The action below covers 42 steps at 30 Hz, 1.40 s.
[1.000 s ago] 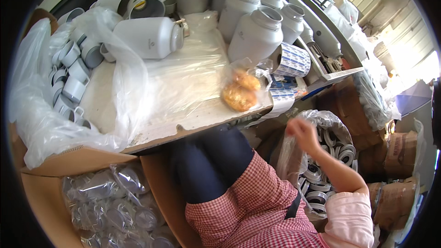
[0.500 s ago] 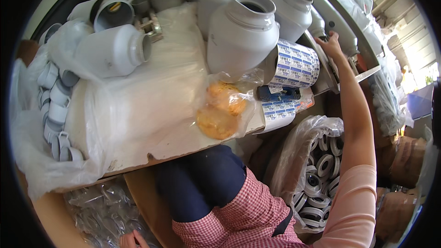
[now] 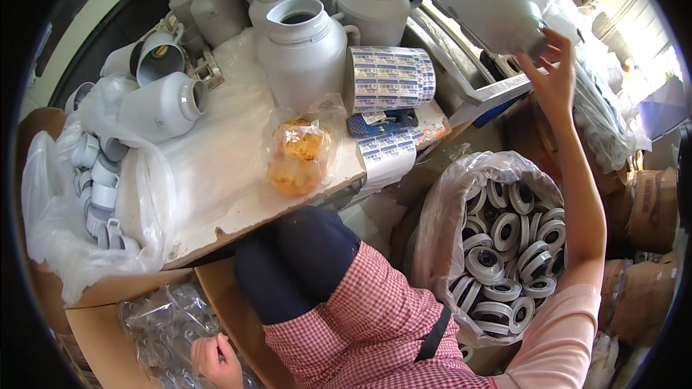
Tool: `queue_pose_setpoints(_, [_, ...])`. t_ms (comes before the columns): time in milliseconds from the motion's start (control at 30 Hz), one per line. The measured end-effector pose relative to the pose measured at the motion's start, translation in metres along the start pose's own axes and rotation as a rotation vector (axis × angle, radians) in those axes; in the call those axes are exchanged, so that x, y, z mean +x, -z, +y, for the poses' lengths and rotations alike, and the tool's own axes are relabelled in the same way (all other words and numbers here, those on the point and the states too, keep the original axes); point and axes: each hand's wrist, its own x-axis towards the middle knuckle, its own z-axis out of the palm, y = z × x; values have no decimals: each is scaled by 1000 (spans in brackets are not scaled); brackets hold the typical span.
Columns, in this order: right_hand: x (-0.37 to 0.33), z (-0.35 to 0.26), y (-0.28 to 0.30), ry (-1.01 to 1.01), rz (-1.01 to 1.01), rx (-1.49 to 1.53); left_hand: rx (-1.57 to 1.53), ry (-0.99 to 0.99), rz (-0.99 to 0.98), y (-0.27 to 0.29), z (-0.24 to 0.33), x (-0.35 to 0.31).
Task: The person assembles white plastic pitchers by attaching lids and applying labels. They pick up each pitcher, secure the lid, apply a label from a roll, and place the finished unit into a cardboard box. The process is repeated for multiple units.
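- Pale pink, plain short sleeve point(image 3: 559, 335) on the right arm, softly creased, ending near the elbow
- Red-and-white gingham apron point(image 3: 353, 317), finely checked, over torso and thighs
- Flat black strap point(image 3: 433, 333) across the gingham
- Plain dark navy legwear point(image 3: 288, 274) covering the knees

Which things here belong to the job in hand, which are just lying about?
Probably the job:
lifted grey jar, mouth end in the right hand
standing grey jars
ring-shaped grey parts

Probably just lying about:
bagged pastries
brown cartons
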Motion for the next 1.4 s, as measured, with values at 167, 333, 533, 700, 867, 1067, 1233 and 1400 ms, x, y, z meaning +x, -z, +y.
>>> queue_pose_setpoints(167, [-49, -43, 84, 147, -129, -250, -80, -125, 76, 13, 17, -15])
queue_pose_setpoints(333, [-80, -63, 108, 258, 266, -211, -157, -246, 154, 24, 43, -10])
queue_pose_setpoints(533, [-139, -70, 111, -91, 13, 47, -241, -257, 130, 29, 62, -5])
queue_pose_setpoints(700, [-234, -173, 94, -1083, -476, 966, -673, -30, 219, -3, 92, 33])
queue_pose_setpoints(867, [-312, -251, 55, -1434, -1308, 1635, -1151, 571, 425, -33, 106, 65])
queue_pose_setpoints(1067, [-271, -131, -41, -868, -715, 720, -899, 631, 123, -26, 100, 60])
queue_pose_setpoints(1233, [-227, -89, -91, -788, -542, 777, -523, 62, -277, -32, 120, 88])
queue_pose_setpoints(1400, [-194, -85, -94, -731, -561, 733, -748, 302, -548, -32, 111, 131])
